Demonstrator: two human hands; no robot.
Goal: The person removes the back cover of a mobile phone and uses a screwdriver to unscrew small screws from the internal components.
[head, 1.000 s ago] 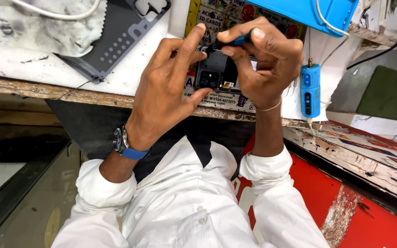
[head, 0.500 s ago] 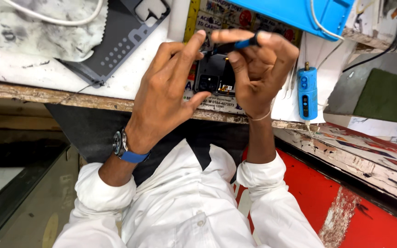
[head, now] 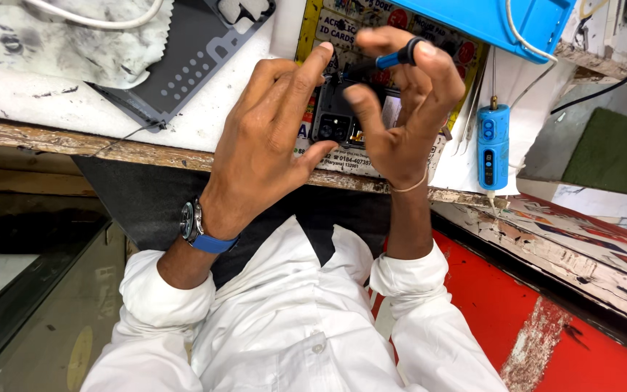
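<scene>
An opened black phone [head: 337,116], its camera end toward me, lies on the white bench near the front edge. My left hand [head: 273,145] steadies it, thumb under its lower edge and a fingertip at its top. My right hand [head: 404,109] pinches a small screwdriver [head: 393,58] with a blue and black handle between thumb and fingers, its tip over the phone's upper part. Most of the phone is hidden by both hands. A watch with a blue strap sits on my left wrist.
A dark grey perforated mat [head: 183,62] and a stained grey cloth [head: 74,40] lie at left. A blue tray [head: 495,18] sits at the top, a blue cylindrical device [head: 493,145] with a cord at right. The worn wooden bench edge [head: 59,134] runs across; a red surface [head: 546,319] lies below right.
My right hand has lifted slightly and turned the screwdriver between its fingers. My left hand stays on the phone. The view has shifted a little.
</scene>
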